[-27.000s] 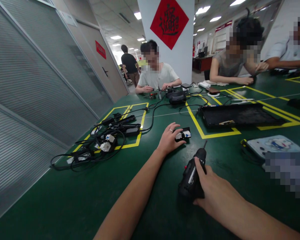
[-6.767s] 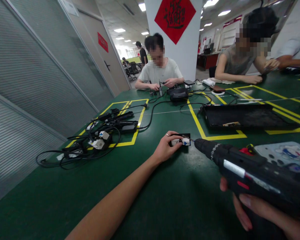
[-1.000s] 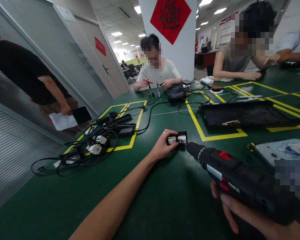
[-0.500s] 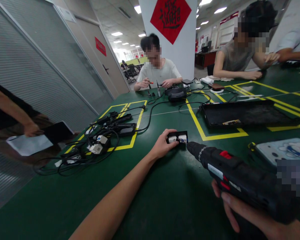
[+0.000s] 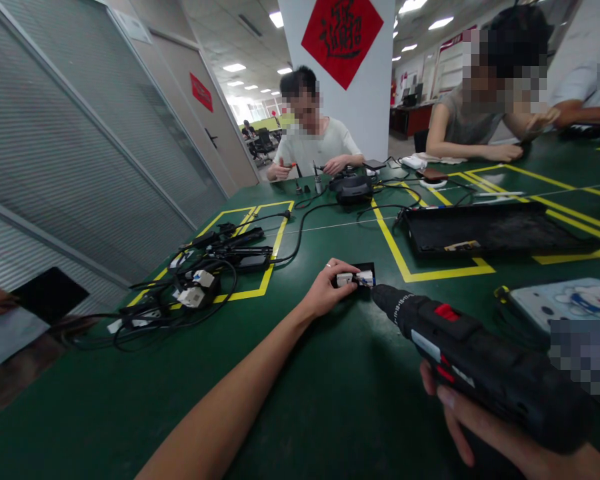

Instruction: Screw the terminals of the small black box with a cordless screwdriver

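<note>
My left hand (image 5: 330, 288) grips a small black box (image 5: 371, 269) with white blocks (image 5: 364, 277) inside, on the green table. Its fingers reach over the top and the thumb lies along the near side. My right hand (image 5: 473, 413) is wrapped round the handle of a black cordless drill (image 5: 460, 343) with red switches. The drill's chuck points left and away, its front end close to the box's right near corner. Whether the tip touches the box I cannot make out.
Tangled black cables and adapters (image 5: 215, 260) lie on the left. A black tray (image 5: 495, 230) stands at right, beyond a pale blue patterned case (image 5: 570, 303). Across the table (image 5: 320, 373), a person (image 5: 320, 143) handles small tools; another person (image 5: 473, 123) sits at right.
The drill has shifted slightly left, toward the box. My left hand stays on the box, with its fingers moved slightly. At far left, a person with papers has moved farther out of view.
</note>
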Available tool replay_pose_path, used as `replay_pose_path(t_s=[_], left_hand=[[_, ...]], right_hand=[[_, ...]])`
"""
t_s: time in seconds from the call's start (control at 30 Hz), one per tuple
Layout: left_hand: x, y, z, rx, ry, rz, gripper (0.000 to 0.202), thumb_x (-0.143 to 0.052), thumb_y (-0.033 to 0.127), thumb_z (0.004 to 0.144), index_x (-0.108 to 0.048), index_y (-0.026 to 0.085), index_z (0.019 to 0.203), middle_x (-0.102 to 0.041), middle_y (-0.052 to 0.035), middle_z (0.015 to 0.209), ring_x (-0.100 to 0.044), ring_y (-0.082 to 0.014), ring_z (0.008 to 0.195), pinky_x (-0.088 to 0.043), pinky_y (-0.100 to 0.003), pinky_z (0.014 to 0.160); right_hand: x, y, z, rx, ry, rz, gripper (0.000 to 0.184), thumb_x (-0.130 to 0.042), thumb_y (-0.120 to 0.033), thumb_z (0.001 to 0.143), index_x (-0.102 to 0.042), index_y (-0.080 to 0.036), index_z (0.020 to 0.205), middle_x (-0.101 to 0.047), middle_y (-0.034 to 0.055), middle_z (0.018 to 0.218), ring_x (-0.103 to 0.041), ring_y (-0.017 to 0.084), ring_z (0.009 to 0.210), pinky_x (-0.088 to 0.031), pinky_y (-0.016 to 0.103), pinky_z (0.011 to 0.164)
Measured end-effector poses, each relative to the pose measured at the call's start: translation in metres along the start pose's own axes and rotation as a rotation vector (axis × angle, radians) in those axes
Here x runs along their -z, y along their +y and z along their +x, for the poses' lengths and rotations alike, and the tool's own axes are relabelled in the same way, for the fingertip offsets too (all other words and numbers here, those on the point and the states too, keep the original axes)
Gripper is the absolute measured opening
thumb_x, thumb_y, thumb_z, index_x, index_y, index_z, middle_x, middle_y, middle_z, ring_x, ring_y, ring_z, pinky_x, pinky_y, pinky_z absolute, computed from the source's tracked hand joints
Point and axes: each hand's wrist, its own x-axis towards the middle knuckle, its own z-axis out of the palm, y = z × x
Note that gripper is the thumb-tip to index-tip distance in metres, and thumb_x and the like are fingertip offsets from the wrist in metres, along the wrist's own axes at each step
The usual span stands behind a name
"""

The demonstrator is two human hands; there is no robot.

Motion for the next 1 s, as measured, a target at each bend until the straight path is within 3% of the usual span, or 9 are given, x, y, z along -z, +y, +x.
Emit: replay_pose_path(t_s=[0.13, 0.27, 0.43, 0.6, 0.77, 1.0], left_hand=[[-0.0011, 0.0004, 0.0007, 0.001, 0.001, 0.017, 0.022, -0.063, 0.025, 0.078, -0.068, 0.020, 0.100, -0.053, -0.0066, 0.105, -0.053, -0.0190, 0.100, -0.044, -0.035, 0.090], [-0.0019, 0.0000, 0.0010, -0.015, 0.022, 0.019, 0.021, -0.060, 0.027, 0.081, -0.068, 0.020, 0.100, -0.055, -0.0066, 0.103, -0.053, -0.0186, 0.100, -0.043, -0.036, 0.092], [-0.0022, -0.0010, 0.0014, -0.011, 0.036, 0.011, 0.027, -0.061, 0.027, 0.081, -0.065, 0.018, 0.105, -0.056, -0.0083, 0.105, -0.054, -0.0194, 0.101, -0.044, -0.035, 0.091], [-0.0025, -0.0045, 0.0017, 0.005, 0.022, 0.006, 0.029, -0.063, 0.028, 0.078, -0.064, 0.018, 0.106, -0.055, -0.0082, 0.107, -0.055, -0.0189, 0.100, -0.046, -0.034, 0.089], [-0.0027, -0.0072, 0.0023, 0.009, 0.021, 0.003, 0.029, -0.064, 0.027, 0.077, -0.065, 0.018, 0.104, -0.055, -0.0081, 0.107, -0.055, -0.0186, 0.100, -0.046, -0.034, 0.090], [-0.0026, -0.0067, 0.0026, -0.007, 0.036, 0.034, 0.028, -0.064, 0.023, 0.076, -0.065, 0.019, 0.104, -0.056, -0.0070, 0.105, -0.055, -0.0185, 0.099, -0.044, -0.035, 0.091]], right_hand=[[0.0004, -0.0007, 0.0000, 0.013, -0.019, -0.024, 0.023, -0.060, -0.047, 0.082, -0.065, -0.024, 0.086, -0.063, -0.0005, 0.051, -0.066, 0.024, 0.056, -0.051, 0.045, 0.080], [0.0008, 0.0021, 0.0003, 0.026, -0.044, -0.050, 0.031, -0.051, -0.049, 0.087, -0.065, -0.025, 0.075, -0.063, 0.0007, 0.049, -0.066, 0.023, 0.057, -0.050, 0.045, 0.081], [0.0017, 0.0006, 0.0000, 0.047, -0.036, -0.045, 0.024, -0.055, -0.049, 0.085, -0.063, -0.026, 0.086, -0.063, -0.0010, 0.051, -0.066, 0.023, 0.057, -0.050, 0.045, 0.081], [-0.0012, 0.0000, 0.0015, 0.044, -0.070, -0.047, 0.025, -0.063, -0.049, 0.080, -0.060, -0.025, 0.073, -0.063, -0.0008, 0.051, -0.066, 0.023, 0.055, -0.053, 0.040, 0.070], [-0.0015, 0.0028, 0.0006, 0.036, -0.025, -0.028, 0.027, -0.061, -0.052, 0.080, -0.062, -0.025, 0.085, -0.062, -0.0018, 0.054, -0.063, 0.021, 0.053, -0.053, 0.040, 0.070], [0.0005, -0.0015, 0.0004, 0.078, -0.036, -0.057, 0.033, -0.052, -0.056, 0.084, -0.061, -0.024, 0.085, -0.059, -0.0015, 0.052, -0.060, 0.020, 0.049, -0.052, 0.040, 0.068]])
